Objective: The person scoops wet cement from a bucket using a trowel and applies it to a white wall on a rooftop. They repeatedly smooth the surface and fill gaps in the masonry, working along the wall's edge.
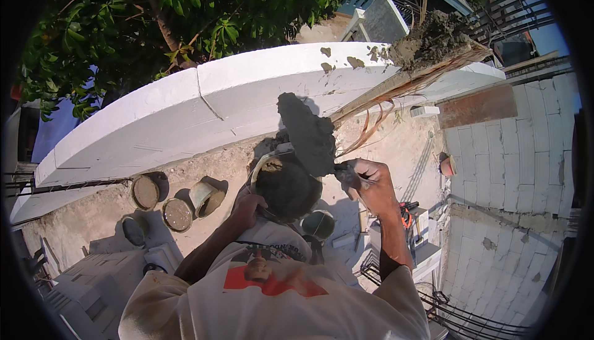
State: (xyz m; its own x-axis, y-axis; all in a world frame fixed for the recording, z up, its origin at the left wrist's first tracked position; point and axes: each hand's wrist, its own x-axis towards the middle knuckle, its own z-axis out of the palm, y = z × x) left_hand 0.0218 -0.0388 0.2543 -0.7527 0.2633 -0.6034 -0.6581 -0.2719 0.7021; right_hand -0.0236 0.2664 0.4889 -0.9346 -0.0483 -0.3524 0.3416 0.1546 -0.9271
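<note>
My left hand (pixel 249 209) grips the side of a bucket (pixel 255 172) held in front of my chest, with dark wet mortar (pixel 286 188) inside. In my right hand (pixel 371 186) is a trowel (pixel 307 134), its handle mostly covered by my fingers. Thick grey mortar coats the trowel's blade, which tilts up over the bucket's far right edge. Just beyond the blade runs a low curved wall of white blocks (pixel 247 89); a few mortar blobs (pixel 355 62) sit on its top.
A rough wooden plank (pixel 396 83) rests across the wall, heaped with mortar at its far end. Several buckets (pixel 145 193) stand on the ground at left, near stacked blocks (pixel 102 281). A block wall (pixel 513 148) rises at right; steel bars (pixel 476 318) lie at lower right.
</note>
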